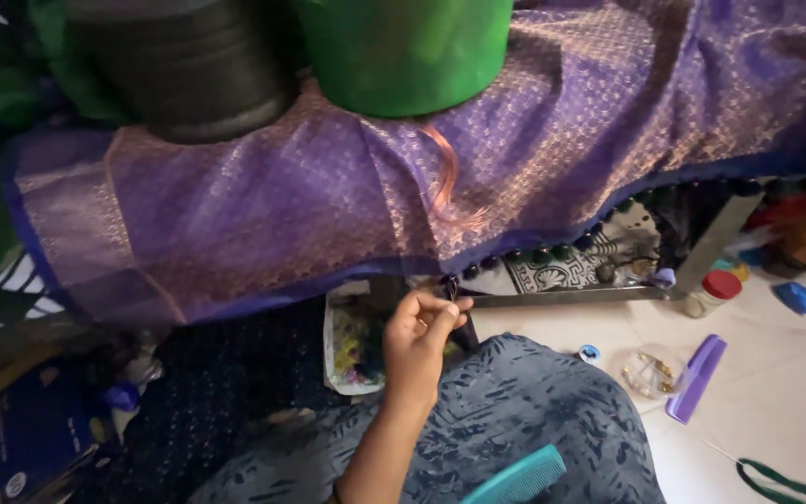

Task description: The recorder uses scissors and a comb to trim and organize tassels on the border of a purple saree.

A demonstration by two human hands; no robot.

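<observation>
Right hand [419,338]: fingertips pinched on 1 dark tassel [452,287] at hem of purple sari [328,196]. Beside grip: steel bar [571,296]. Below: teal comb [518,478].

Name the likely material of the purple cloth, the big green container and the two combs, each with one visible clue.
Purple cloth: probably silk or silk-like weave; soft sheen and woven golden pattern.
Green container: seemingly plastic; smooth, even, slightly glossy wall.
Teal comb and purple comb: likely moulded plastic; uniform colour, rigid teeth.
</observation>
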